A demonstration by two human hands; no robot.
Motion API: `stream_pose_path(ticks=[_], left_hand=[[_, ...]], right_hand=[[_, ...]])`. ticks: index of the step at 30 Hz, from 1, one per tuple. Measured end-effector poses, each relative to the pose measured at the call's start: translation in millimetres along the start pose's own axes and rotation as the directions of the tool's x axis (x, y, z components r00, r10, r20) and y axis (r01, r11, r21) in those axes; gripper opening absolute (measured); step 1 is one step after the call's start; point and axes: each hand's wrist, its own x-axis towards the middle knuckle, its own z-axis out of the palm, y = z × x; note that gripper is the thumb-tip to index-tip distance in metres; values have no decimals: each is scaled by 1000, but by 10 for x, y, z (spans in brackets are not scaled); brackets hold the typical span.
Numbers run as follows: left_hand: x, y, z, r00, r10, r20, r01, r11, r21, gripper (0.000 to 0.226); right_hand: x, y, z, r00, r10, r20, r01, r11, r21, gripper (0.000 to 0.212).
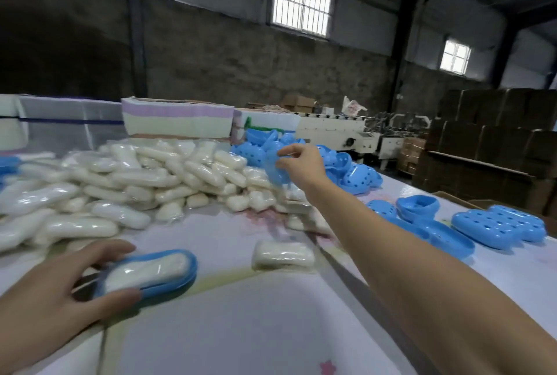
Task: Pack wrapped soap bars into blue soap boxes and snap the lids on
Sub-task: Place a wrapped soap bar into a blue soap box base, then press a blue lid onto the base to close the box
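Nearest the camera, an open blue soap box base [150,281] is steadied on the table [241,329] by the left hand [57,299], whose thumb and fingers are curled round its near end. A wrapped soap bar [144,272] is already seated in this base, so the filling step can be judged done and the lidding step is in hand.

Just beyond, a single loose wrapped bar [283,254] lies on the cloth, apart from the box. To the right of it, several blue box parts [500,227] are laid out near the table edge: a perforated piece, a plain tray and a small stack.

Farther off, a large heap of wrapped bars [135,181] is spread across the left and middle of the table. At its right end the right hand [298,163] is stretched out over a pile of blue perforated lids [346,166], and one blue lid [275,168] is pinched between its thumb and fingers. The lid is blurred, so whether it has been lifted clear of the pile cannot be told with certainty.

The next move, as judged from this, calls for the lid to be carried back over the filled base, lined up with its outline, and pressed down until it snaps, while the base is held against sliding.

At the back, stacked cartons [488,139] are seen against the wall.
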Motion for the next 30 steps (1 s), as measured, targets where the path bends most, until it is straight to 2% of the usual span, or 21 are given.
stream_pose_path(ticks=[3, 5, 8, 9, 11, 12, 14, 16, 18, 20, 22, 24, 25, 27, 30], left_hand=[[-124, 689, -200, 992, 2, -127, -11, 998, -68, 78], [-160, 906, -259, 994, -2, -113, -18, 985, -173, 74], [-186, 1018, -274, 996, -29, -85, 7, 968, -250, 75], [-191, 1038, -287, 996, -22, -90, -2, 965, -261, 72], [-204, 1012, -305, 994, -19, -107, -11, 961, -275, 73], [-206, 1016, -323, 993, -28, -111, -4, 961, -278, 74], [-209, 1021, -334, 994, -44, -99, 14, 958, -285, 77], [-207, 1005, -325, 995, -47, -91, 19, 958, -288, 79], [-203, 1002, -320, 996, -37, -78, 15, 963, -268, 78], [-193, 993, -318, 998, -28, -63, 12, 969, -245, 74], [-196, 993, -322, 998, -17, -61, 2, 972, -236, 67], [-194, 996, -327, 998, -13, -59, -2, 972, -235, 62], [-195, 1000, -331, 998, -14, -56, 1, 972, -235, 62], [-194, 991, -338, 999, -20, -49, 8, 976, -219, 70], [-219, 1004, -364, 999, -29, -21, 24, 980, -195, 84]], right_hand=[[-419, -463, 302, 960, 56, 275, -147, 935, 323, 18], [-656, -653, 466, 870, 88, 486, -340, 820, 461, 18], [-976, -672, 707, 673, 97, 733, -621, 612, 490, 19], [-1060, -629, 775, 634, 100, 767, -654, 598, 463, 20], [-1171, -544, 867, 612, 134, 780, -655, 637, 405, 19], [-1195, -510, 881, 630, 154, 761, -623, 685, 378, 19], [-1226, -459, 872, 711, 159, 685, -463, 839, 286, 21], [-1282, -435, 853, 782, 84, 617, -246, 952, 181, 23], [-1351, -419, 870, 802, -27, 597, -66, 989, 134, 22], [-1381, -401, 898, 779, -103, 619, 51, 994, 101, 18], [-1372, -398, 873, 689, -142, 711, 153, 987, 50, 17], [-1359, -393, 824, 591, -164, 790, 284, 959, -13, 32], [-1352, -382, 805, 568, -174, 805, 334, 942, -33, 42], [-1344, -360, 786, 576, -195, 794, 378, 925, -47, 51], [-1324, -334, 771, 612, -224, 759, 427, 901, -77, 55]])
